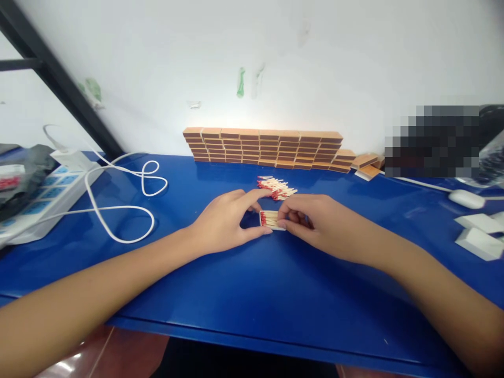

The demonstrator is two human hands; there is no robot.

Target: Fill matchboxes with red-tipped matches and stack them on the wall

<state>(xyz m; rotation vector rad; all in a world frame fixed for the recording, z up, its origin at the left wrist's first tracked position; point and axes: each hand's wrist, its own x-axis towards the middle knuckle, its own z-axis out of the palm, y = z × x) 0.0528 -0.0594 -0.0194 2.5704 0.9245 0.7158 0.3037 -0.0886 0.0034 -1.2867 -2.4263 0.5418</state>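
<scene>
A small white matchbox tray [272, 228] lies on the blue table with red-tipped matches [269, 218] laid lengthwise in it, heads to the left. My left hand [228, 220] holds the tray's left end, thumb on the near side and fingers at the far side. Over the tray's right end, my right hand [315, 223] is closed in a pinch, its fingertips at the match ends. Whatever is between those fingertips is hidden. Just beyond both hands is a loose pile of matches [279, 188], close to my left index finger.
Stacked matchboxes [260, 149] form a low wall along the back. A power strip [51, 194] and a looping white cable [118, 207] are at the left. White tray-like pieces [480, 239] and a white cable adapter [466, 199] lie at the right. The blue table [252, 294] ends in front.
</scene>
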